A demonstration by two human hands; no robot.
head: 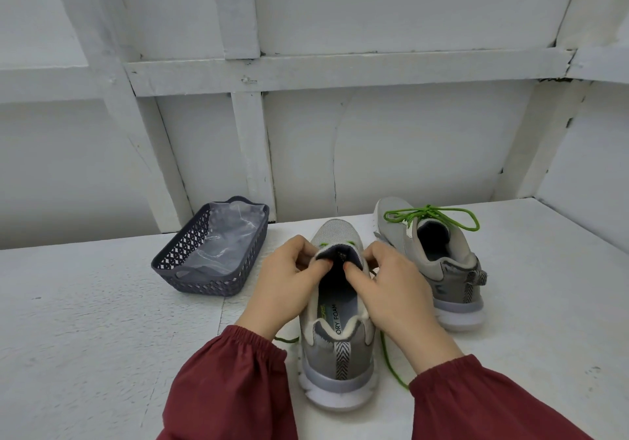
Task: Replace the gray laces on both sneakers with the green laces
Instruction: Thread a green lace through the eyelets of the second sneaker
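Left hand (289,281) and right hand (398,291) pinch the sneaker (337,351) (eyelets hidden).

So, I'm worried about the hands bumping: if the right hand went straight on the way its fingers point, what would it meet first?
Most likely the tongue of the near sneaker, which the right hand touches with its thumb; the left hand lies just beyond, though depth is unclear.

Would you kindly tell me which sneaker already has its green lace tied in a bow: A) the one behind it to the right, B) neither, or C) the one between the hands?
A: the right sneaker carries a tied green bow at its opening, while the green lace of the near sneaker trails loose on the table.
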